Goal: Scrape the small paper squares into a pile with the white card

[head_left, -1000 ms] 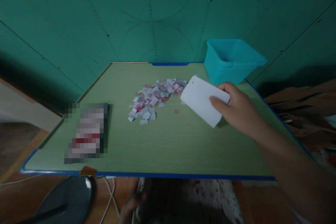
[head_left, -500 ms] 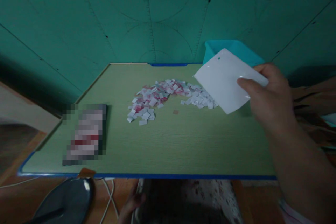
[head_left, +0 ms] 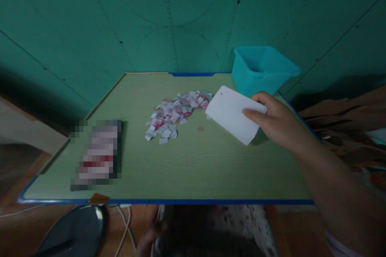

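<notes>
My right hand (head_left: 271, 122) grips a thin white plastic sheet (head_left: 230, 112) by its right side, thumb on top. The sheet has rounded corners and a small hole near one corner. It is tilted over the right part of a heap of small white and pink paper scraps (head_left: 171, 114), hiding some of them. The heap curves across the green table (head_left: 187, 172). Below the table's front edge, dim and partly cut off, is my left hand (head_left: 152, 231); its fingers do not show clearly.
A turquoise plastic bin (head_left: 259, 76) stands at the table's back right corner, against the green wall. A blurred-out flat item (head_left: 98, 154) lies at the left. Below are a dark round seat (head_left: 75, 233) and white cables (head_left: 126, 229). Cardboard (head_left: 346, 108) is stacked at the right.
My right hand has moved left and down with the white plastic sheet, toward the paper scraps. More of the turquoise bin shows. My left hand stays below the table.
</notes>
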Demonstrator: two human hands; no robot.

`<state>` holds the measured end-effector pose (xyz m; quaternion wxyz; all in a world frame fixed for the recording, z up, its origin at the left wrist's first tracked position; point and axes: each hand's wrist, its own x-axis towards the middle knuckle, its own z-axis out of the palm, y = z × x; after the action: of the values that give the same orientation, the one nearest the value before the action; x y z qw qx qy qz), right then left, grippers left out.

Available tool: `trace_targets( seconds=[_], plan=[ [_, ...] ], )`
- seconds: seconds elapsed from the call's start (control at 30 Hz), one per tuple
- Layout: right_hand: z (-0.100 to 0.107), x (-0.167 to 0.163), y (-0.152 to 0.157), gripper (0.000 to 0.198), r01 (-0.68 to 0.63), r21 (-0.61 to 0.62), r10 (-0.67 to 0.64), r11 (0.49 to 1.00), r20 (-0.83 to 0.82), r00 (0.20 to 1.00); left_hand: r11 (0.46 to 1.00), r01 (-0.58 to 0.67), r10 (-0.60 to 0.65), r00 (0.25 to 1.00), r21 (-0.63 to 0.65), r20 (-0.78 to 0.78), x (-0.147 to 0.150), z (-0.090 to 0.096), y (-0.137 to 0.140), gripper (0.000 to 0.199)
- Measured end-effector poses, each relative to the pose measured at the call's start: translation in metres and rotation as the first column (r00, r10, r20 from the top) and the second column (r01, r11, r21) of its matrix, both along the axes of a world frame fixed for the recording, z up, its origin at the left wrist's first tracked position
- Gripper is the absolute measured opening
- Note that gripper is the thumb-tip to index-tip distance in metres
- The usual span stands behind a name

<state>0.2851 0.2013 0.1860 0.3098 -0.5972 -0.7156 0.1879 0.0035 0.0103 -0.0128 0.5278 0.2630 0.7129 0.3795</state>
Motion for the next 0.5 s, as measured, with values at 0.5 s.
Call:
trace_targets(
  seconds=[0.5],
  plan=[
    [-0.0002,0.0049,0.0048,0.009,0.042,-0.102,-0.024,0.994,0.168,0.985,0.998,0.036,-0.037,0.999,-0.044,-0.022,-0.0027,0.0046,-0.0004,0.016]
  ],
)
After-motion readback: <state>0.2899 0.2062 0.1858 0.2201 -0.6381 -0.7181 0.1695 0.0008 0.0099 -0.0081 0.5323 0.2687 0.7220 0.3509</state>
